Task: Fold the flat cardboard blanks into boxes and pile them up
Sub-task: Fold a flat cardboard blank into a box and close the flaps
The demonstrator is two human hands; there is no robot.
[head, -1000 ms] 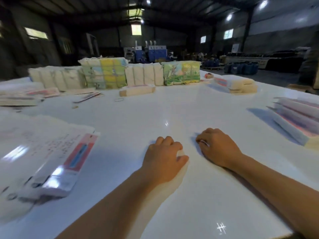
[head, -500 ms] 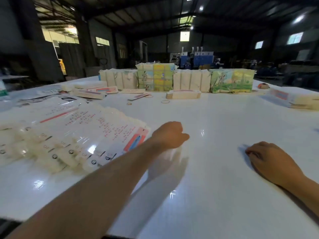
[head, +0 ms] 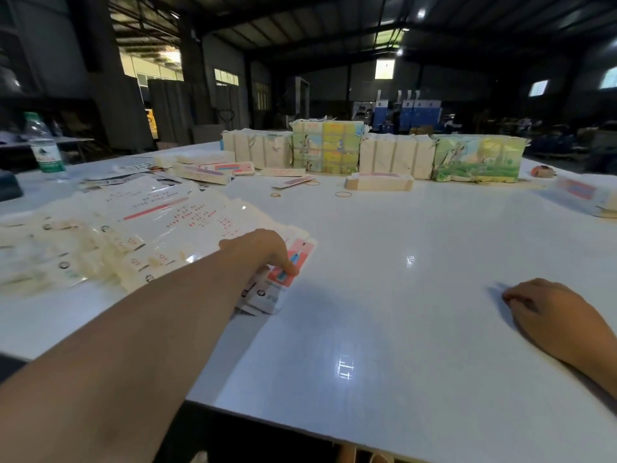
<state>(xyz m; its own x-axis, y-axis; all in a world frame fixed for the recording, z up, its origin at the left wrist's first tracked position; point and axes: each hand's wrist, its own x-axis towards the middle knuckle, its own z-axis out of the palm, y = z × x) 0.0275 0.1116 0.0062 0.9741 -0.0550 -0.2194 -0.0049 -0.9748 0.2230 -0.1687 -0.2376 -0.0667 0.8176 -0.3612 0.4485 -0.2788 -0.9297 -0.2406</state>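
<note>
A: Head view: where are the blanks (head: 143, 228)?

B: Fanned out on the left of the counter (head: 417, 279). The left hand (head: 263, 252) is on the nearest blank (head: 283, 272), fingertips pressing its red panel, fingers bent down onto it; I can't tell whether it pinches an edge.

A: And the right hand (head: 551, 315)?

B: Resting on the counter, well apart to the right, fingers loosely curled, holding nothing.

A: How does the blank lie?

B: Long axis runs from near-left to far-right (slightly skewed to the counter edge). The left hand is the nearer, so I judge it draws the blank rightward toward the right hand for folding.
</note>
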